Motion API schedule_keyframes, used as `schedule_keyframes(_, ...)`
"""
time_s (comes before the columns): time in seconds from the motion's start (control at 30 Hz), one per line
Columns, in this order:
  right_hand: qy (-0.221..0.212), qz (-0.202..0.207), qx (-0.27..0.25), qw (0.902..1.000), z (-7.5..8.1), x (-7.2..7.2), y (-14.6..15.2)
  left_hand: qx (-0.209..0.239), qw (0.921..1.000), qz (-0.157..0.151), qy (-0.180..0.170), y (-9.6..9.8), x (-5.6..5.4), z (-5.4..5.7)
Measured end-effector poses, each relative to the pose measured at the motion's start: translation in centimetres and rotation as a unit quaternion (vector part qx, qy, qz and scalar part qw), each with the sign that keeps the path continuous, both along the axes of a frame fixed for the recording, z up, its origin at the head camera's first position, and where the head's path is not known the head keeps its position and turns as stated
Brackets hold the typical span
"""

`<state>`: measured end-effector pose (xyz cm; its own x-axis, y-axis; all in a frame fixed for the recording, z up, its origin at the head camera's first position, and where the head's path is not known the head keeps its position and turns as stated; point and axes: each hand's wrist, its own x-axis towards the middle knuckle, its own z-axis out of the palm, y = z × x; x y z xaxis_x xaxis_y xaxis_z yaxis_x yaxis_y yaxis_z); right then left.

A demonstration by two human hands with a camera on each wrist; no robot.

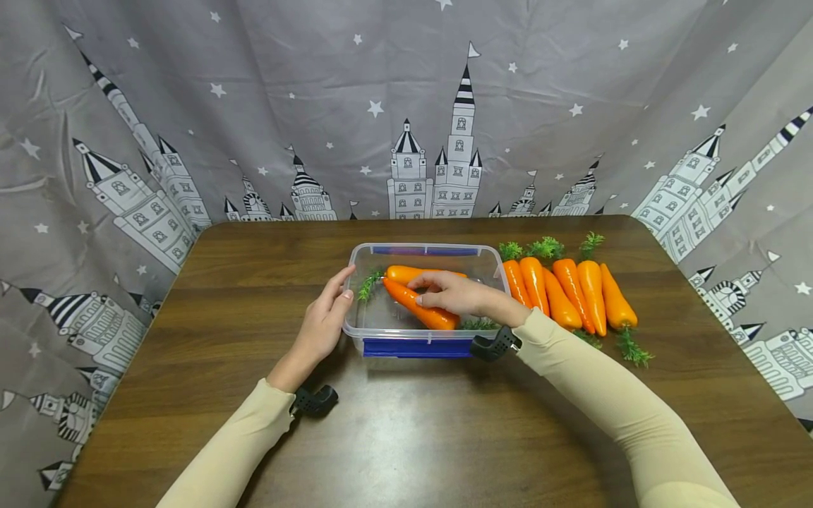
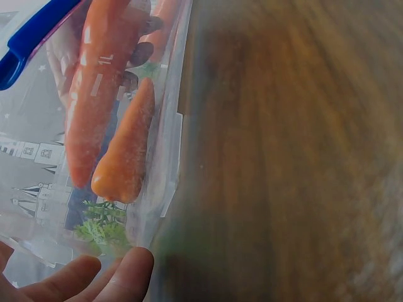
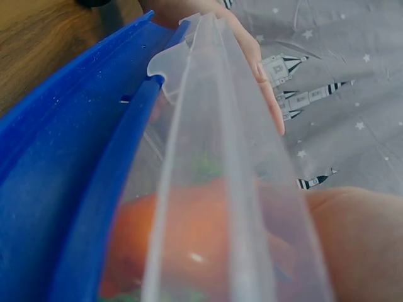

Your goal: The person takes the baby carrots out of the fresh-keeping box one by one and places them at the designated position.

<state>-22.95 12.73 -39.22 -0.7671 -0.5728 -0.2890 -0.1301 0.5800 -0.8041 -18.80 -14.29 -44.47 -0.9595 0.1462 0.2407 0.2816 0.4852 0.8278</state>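
Observation:
A clear plastic box (image 1: 394, 333) with blue latches stands on the table, without a lid on top. Inside it lie shiny artificial carrots with green tops. My right hand (image 1: 459, 294) reaches in over the near right corner and grips one carrot (image 1: 406, 300), which slants across the box. Just behind it rests another carrot (image 1: 401, 272), its leafy top at the left end. Through the wall in the left wrist view, fingertips (image 2: 140, 55) show on the held carrot (image 2: 88, 119). My left hand (image 1: 322, 323) touches the box's left end with fairly straight fingers.
Right of the box, several more carrots (image 1: 591, 289) lie side by side, green tops pointing alternately to the back and front. Behind the brown wooden table (image 1: 254, 282) hangs a grey curtain (image 1: 286, 85) printed with castles and stars. A blue latch flap (image 3: 69, 151) hangs outward at the box's front.

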Motion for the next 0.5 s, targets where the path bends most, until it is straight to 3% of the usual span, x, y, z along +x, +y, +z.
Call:
schedule_keyframes(0.2,-0.012,-0.019,-0.011,0.9997,0.08,0.00,0.07,0.001,1.0000,-0.001,-0.003,0.01,0.04,0.18)
schedule_keyframes(0.3,-0.042,-0.039,-0.040,0.9976,0.15,-0.06,0.08,0.002,1.0000,-0.001,-0.005,-0.02,0.07,0.18)
schedule_keyframes(0.5,-0.131,-0.102,-0.119,0.9790,0.65,-0.13,-0.13,0.004,0.9999,-0.001,-0.012,0.01,0.08,0.17)
